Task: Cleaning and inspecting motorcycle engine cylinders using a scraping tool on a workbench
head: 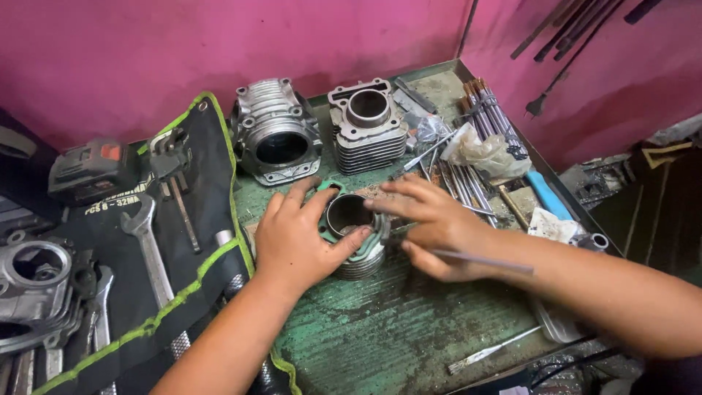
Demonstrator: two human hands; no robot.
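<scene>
A finned metal engine cylinder (349, 216) with a green gasket on its top face sits on the green worn workbench (395, 329). My left hand (296, 238) rests on its left side, thumb and fingers pressing the gasket around the bore. My right hand (431, 223) touches the cylinder's right rim with its fingertips while a thin metal rod (482, 260) lies gripped under its fingers, pointing right.
Two more finned cylinders (276, 132) (368, 124) stand at the back. A black tool roll with green trim (197, 219) holds wrenches (146, 241) at left. Long bolts (490, 117), a plastic bag (486, 153), a blue-handled tool (548, 194) and a brush (486, 352) lie at right.
</scene>
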